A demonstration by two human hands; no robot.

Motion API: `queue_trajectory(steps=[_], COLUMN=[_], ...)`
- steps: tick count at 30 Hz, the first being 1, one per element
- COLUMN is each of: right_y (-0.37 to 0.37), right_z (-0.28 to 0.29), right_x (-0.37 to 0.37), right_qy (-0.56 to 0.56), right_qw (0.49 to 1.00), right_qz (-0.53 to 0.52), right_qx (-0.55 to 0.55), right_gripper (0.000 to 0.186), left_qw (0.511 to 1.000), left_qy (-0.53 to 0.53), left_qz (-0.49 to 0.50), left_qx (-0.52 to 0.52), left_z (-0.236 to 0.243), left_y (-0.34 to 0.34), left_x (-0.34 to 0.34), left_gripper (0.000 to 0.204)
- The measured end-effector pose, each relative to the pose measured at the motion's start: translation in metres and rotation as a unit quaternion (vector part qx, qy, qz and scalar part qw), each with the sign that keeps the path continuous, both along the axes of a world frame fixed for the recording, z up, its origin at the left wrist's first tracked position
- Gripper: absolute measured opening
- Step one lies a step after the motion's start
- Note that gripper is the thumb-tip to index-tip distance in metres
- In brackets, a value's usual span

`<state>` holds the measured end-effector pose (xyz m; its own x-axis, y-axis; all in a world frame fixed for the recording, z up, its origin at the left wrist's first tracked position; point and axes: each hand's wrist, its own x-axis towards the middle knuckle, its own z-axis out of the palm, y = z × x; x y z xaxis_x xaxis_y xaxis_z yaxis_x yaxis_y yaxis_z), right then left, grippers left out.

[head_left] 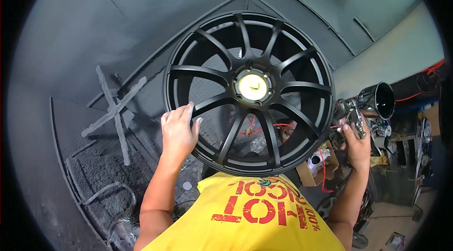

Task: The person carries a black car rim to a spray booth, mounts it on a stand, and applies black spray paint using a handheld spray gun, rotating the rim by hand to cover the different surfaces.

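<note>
A large matte black wheel rim [247, 161] with several thin spokes faces me in the middle of the view. Its round center hole glows bright yellow-white. At its lower left edge, my left hand [179, 128] has its fingers bent over the lip, thumb toward the inside of the rim. Just off the right edge, my right hand [357, 145] is closed around a metal spray gun [355, 118]. A shiny dark cup [377, 101] sits beside the gun, its mouth turned to the right. What supports the rim from behind is mostly hidden.
A grey-coated cross-shaped stand [115, 112] leans at the left, above a rough dark mat [101, 175]. Dark grey walls enclose the far side. At lower right are a cardboard box [318, 168], a red hose [324, 171] and cluttered shelves [401, 156].
</note>
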<state>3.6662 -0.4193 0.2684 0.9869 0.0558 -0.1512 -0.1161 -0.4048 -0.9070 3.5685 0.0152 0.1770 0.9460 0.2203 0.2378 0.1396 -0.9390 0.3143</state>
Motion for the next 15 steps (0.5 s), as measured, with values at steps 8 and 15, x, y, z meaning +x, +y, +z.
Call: queue_trajectory(steps=[8,15], right_y=[-0.032,-0.004], right_z=[-0.023,-0.019], right_x=[-0.06,-0.088], right_qy=[0.066,0.212], right_qw=[0.995,0.954], right_qz=[0.055,0.2], right_qx=[0.046,0.064], right_gripper=[0.053,0.057], left_qw=[0.998,0.981], left_qy=[0.066,0.11], left_qz=[0.013,-0.123], left_qx=[-0.017,-0.1], left_z=[0.014,0.021], left_y=[-0.063,-0.12], left_x=[-0.041,-0.077], left_gripper=[0.073,0.066])
